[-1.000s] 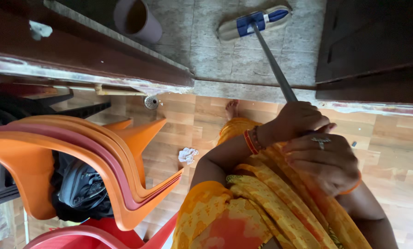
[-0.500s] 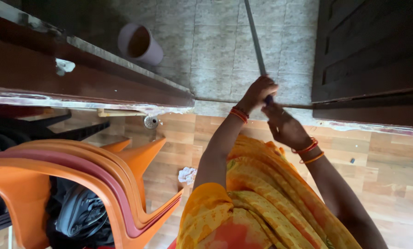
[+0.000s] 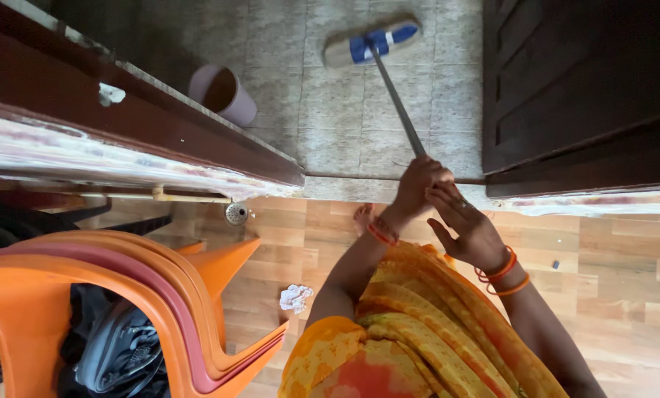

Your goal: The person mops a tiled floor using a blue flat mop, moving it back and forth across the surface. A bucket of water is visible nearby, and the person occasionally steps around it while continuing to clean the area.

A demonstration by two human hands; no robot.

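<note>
Both hands on the mop handle at the doorway.
I logged the left hand (image 3: 416, 186) wrapped around the mop handle (image 3: 396, 103), its grip closed; the right hand (image 3: 469, 228) lay against it, fingers spread. The mop head (image 3: 370, 43) sat on grey tile at 12 o'clock, with a pink bucket (image 3: 223, 93) at 10 o'clock.

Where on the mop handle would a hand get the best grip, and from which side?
Best on the near end of the mop handle, where the left hand wraps it. The shaft is thin, straight and slants down to the mop head on the grey tiled floor, so coming from above, fingers curling round, suits it. The right hand sits open alongside.
</note>
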